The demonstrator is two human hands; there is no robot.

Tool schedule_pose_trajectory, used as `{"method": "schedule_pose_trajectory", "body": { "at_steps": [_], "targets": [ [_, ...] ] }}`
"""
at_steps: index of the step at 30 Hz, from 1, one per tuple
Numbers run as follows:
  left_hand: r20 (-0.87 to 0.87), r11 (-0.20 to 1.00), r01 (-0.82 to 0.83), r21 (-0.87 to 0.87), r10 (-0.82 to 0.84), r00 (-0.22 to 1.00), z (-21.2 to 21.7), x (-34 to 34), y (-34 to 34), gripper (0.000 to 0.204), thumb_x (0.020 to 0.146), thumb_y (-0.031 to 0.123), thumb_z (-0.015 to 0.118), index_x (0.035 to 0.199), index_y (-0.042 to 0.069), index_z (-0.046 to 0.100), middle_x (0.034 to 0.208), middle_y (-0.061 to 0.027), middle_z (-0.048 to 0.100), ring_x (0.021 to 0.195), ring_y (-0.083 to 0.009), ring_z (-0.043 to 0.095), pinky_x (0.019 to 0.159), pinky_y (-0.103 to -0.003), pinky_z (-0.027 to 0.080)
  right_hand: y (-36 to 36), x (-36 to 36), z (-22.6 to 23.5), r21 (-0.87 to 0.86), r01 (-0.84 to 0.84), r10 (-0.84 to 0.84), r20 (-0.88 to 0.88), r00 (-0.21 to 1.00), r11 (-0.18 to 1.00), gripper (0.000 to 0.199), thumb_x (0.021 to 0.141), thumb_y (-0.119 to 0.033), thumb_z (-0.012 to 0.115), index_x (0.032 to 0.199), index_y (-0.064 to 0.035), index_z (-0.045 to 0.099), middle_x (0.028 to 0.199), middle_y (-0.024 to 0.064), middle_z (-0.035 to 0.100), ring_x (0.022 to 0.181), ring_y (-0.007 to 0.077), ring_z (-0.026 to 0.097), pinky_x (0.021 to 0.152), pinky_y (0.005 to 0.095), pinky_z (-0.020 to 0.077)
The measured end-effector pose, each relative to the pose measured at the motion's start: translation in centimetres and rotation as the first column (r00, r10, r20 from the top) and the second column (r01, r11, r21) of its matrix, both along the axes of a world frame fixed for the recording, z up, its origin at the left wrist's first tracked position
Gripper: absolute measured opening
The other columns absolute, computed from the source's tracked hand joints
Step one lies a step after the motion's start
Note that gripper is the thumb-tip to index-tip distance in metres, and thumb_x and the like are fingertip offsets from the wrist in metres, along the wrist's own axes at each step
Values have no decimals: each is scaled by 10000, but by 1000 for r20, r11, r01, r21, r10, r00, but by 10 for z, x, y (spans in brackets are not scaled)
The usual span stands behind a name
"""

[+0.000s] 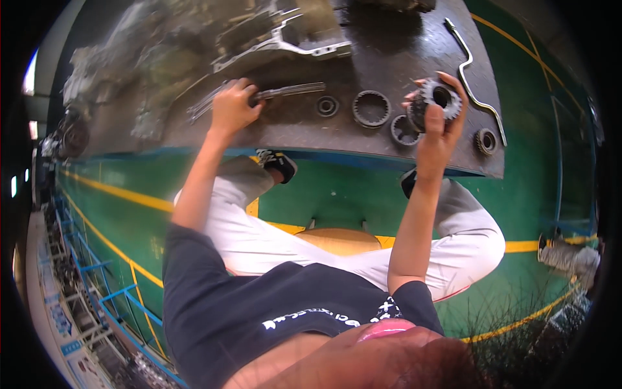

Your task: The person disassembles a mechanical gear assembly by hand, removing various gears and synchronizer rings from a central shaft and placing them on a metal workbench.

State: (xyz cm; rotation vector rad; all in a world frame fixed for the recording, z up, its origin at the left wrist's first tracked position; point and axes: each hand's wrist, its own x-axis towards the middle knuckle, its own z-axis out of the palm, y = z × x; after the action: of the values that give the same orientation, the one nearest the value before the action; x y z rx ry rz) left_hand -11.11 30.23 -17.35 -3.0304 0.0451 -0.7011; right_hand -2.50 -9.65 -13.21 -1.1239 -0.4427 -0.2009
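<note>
Curling at metal rods [295, 89], left fingers [242, 86] hide whether they grip; right fingers [433, 119] clamp a toothed gear [455, 102].

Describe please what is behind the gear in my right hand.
Part of a toothed ring shows on the table. The gear covers the ring's upper right; anything else behind cannot be seen.

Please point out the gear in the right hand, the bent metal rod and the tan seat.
Held gear [429, 97]: head view, body, beside its hole.
Bent metal rod [461, 72]: head view, shaft, near its middle.
Tan seat [339, 241]: head view, middle of its top.
</note>
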Motion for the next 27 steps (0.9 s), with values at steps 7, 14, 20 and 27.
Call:
{"method": "schedule_pose_trajectory", "body": {
  "at_steps": [7, 14, 20, 27],
  "targets": [
    [-82, 993, -114, 26, 115, 990, 10, 18, -19, 421, 828, 437, 875, 998, 76, 740, 896, -122, 696, 936, -346, 687, 814, -465, 560, 3, 9, 2, -52, -56, 58, 36, 998, 997, 615, 929, -181, 883, 1451, -77, 576, 1181, 18, 662, 1037, 97, 631, 935, 244, 522],
    [67, 997, -44, 62, 39, 997, 24, 23, -29, 571, 884, 573, 801, 1115, 56, 727, 1055, -157, 711, 1023, -372, 680, 915, -477, 529, -22, 19, 27, -262, -206, 186, -99, 977, 943, 620, 926, -149, 885, 1454, -85, 566, 1167, 36, 691, 1027, 104, 672, 928, 258, 565],
    [261, 896, 357, -263, -290, 921, 59, 23, -129, 783, 890, 450, 864, 1498, 74, 544, 1333, -157, 693, 1269, -365, 642, 1093, -480, 506, -30, 14, 37, -298, -224, 207, -86, 975, 928, 595, 967, -151, 838, 1477, -83, 540, 1307, 74, 677, 1178, 153, 672, 1013, 287, 556],
    [47, 361, 354, -863, -640, 767, 88, 60, -244, 827, 899, 388, 875, 1503, 5, 458, 1332, -260, 674, 1238, -452, 671, 1048, -485, 540, -41, 7, 55, -484, -148, 160, -17, 987, 863, 594, 916, -133, 871, 1431, -12, 602, 1385, 103, 655, 1252, 179, 636, 1105, 329, 506]
  ]
}}
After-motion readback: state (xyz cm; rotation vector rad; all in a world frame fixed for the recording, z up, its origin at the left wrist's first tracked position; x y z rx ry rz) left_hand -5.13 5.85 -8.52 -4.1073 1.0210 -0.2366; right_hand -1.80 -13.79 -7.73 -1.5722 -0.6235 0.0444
